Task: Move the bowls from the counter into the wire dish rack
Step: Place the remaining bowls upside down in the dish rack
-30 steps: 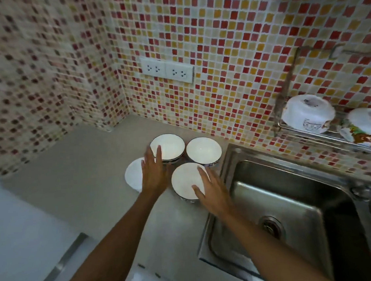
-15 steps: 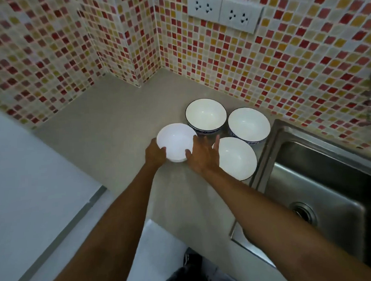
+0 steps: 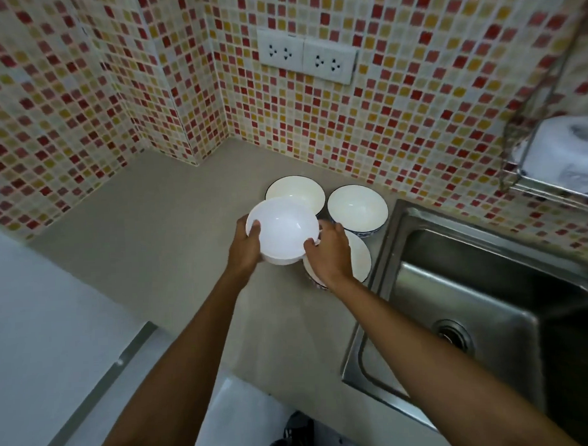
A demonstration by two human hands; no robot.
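Note:
A plain white bowl (image 3: 283, 231) is held above the counter between both hands. My left hand (image 3: 245, 249) grips its left rim and my right hand (image 3: 328, 253) grips its right rim. Three blue-rimmed bowls stand on the grey counter (image 3: 159, 234): one at the back (image 3: 300, 191), one to the right (image 3: 357, 207), and one nearest the sink (image 3: 360, 260), partly hidden under my right hand. The wire dish rack (image 3: 530, 168) hangs on the wall at the far right with an upturned white bowl (image 3: 563, 153) in it.
A steel sink (image 3: 482, 303) lies right of the bowls, with its drain (image 3: 453, 337) at the bottom. Mosaic tile walls meet in a corner behind the counter. A double power socket (image 3: 308, 57) sits on the back wall. A white surface (image 3: 39, 331) lies at the lower left.
Both hands closed on the plain white bowl and lifted it off the counter; it now overlaps the back bowl. The view swung so the rack shows again at the right edge.

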